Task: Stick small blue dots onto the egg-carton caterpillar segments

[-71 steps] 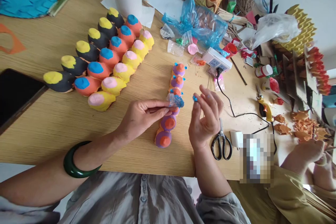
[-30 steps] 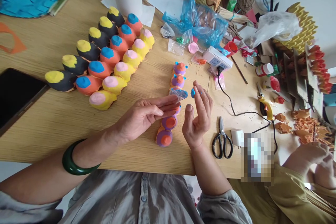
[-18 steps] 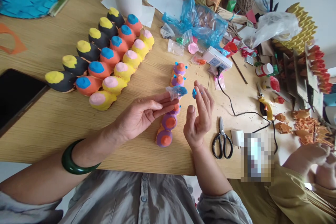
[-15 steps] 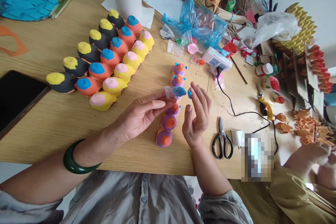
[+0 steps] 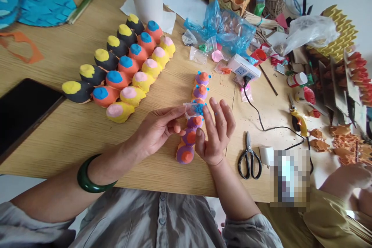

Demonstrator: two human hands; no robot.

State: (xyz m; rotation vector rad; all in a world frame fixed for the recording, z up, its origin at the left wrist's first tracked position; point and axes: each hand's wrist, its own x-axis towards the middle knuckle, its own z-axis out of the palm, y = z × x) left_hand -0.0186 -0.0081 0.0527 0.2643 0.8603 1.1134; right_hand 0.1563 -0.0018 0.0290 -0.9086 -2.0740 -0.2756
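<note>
My left hand (image 5: 155,130) is closed, pinching a small clear plastic bag (image 5: 189,111) between thumb and fingers. Blue modelling clay (image 5: 200,109) fills the bag's right end. My right hand (image 5: 216,135) has its fingers spread, with the forefinger at the clay end of the bag; whether it presses on the clay is hard to see. A tiny blue bit shows by its fingers. Beneath both hands lies a strip of purple egg-carton cups (image 5: 185,155) topped with orange clay. Its far cups carry small blue dots at the sides, while the two nearest show none.
Left are rows of black, orange and yellow cups (image 5: 128,71) and a black phone (image 5: 27,112). Right are scissors (image 5: 249,159), a power strip (image 5: 243,66) with a cord, and pliers (image 5: 299,122). A blue bag (image 5: 221,27) lies behind. Another person's hand (image 5: 345,182) is at far right.
My right hand has moved left to the bag, and its fingers have spread. The bag stays in my left hand. The whole view has shifted slightly.
</note>
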